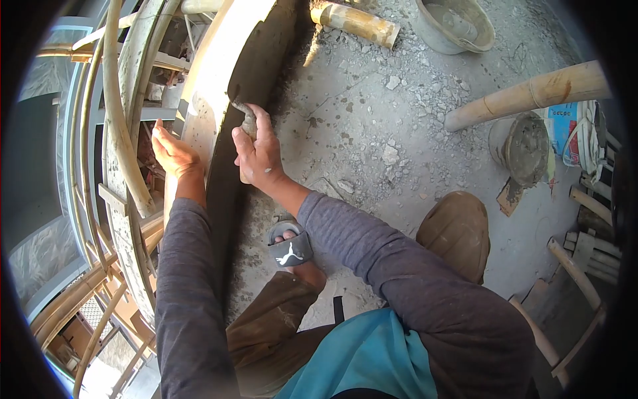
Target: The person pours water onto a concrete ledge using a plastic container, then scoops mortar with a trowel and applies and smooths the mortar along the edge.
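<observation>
Nearest me, a teal garment [372,359] is filling the bottom of the head view, and 2 grey sleeves [372,243] are reaching forward beside it. Brown trousers [276,319] are showing under the arms, and 1 foot in a dark sandal [290,251] with a white figure is resting on the gritty floor [345,133]. Just ahead, I am seeing the right hand [262,151] gripping a small tool [248,120] by its handle, with the bent, grey-crusted neck pointing toward the low, curved wall [203,110]. The tool is sitting right by the wall's dark side; its working end is hiding from me. The left hand [176,154] is holding nothing, its fingers extending along the wall's pale top; whether it is touching there, I cannot tell. Past the wall, on the left, bamboo poles [119,126] are running alongside. Out to the right, a thick bamboo post [525,96] is slanting above a bucket [500,141] of grey mortar, and a blue bag [563,130] is standing beside that. Farthest off, a stained tube [355,23] is lying near a basin [438,36], which is holding grey material.
</observation>
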Demonstrator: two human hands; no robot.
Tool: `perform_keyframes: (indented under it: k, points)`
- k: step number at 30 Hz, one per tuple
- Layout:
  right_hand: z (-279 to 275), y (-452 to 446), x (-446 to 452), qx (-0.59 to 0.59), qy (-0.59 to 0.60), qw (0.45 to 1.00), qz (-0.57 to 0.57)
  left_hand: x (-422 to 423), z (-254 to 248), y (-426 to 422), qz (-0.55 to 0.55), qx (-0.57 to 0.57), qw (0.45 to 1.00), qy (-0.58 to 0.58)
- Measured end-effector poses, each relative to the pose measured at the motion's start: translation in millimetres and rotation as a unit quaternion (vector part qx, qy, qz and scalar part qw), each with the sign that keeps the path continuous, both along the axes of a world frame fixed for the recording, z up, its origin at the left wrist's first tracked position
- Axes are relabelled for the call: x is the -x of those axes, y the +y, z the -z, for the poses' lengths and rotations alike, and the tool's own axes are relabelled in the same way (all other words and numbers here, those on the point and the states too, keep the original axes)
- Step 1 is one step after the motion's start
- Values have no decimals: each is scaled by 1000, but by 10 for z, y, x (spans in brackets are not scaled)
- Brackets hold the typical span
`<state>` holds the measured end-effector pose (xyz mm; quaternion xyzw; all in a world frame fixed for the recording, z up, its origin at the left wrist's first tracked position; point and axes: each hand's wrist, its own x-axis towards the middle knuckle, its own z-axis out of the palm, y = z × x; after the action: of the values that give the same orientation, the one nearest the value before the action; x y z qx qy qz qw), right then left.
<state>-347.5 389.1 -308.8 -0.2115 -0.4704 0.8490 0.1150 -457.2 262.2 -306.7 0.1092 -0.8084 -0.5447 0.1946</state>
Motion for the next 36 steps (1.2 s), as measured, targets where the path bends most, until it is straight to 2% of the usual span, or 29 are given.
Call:
perform_keyframes:
  k: [3,5,7,10,12,14,17,18,20,21,24,27,28,31,34,36]
  points:
    - [175,220,321,-26,-92,995,12,25,38,-24,-5,30,1000,2]
    - [241,258,361,77,-163,983,-33,30,48,-50,-6,44,999,6]
    - [262,13,170,76,-194,976,-67,28,26,-19,-3,22,999,-22]
    - [171,-471,-394,135,-195,963,-128,11,6,2,-9,70,997,-8]
    - [55,-626,-745,248,-201,935,-155,-6,-53,55,-11,81,996,-27]
    - [113,-681,-797,326,-210,913,-131,32,35,-37,-4,78,997,-9]
    - [174,-450,-487,352,-176,914,-93,10,-8,8,-10,90,996,-6]
    - [133,-372,-398,353,-178,914,-95,18,-9,-7,-12,91,996,-7]
    - [12,-237,-297,215,-90,967,-100,12,-4,-5,-8,83,996,-16]
    - [-82,-220,-326,209,-46,971,-104,-14,-21,28,-7,81,997,-17]
    - [-297,-260,-587,141,-11,979,-144,-11,-77,97,-21,79,996,-20]
    - [-131,-464,-875,121,-35,984,-125,7,-14,26,-8,95,995,-3]
    - [-64,-497,-910,122,-36,984,-125,8,-2,0,-8,96,995,-5]
    - [40,-532,-850,259,-209,936,-118,24,21,-40,-6,85,996,-36]
    - [-260,-468,-621,239,-157,949,-135,48,42,-54,3,70,997,-20]
    - [-449,-268,-639,232,-129,954,-140,32,21,-6,-13,111,994,5]
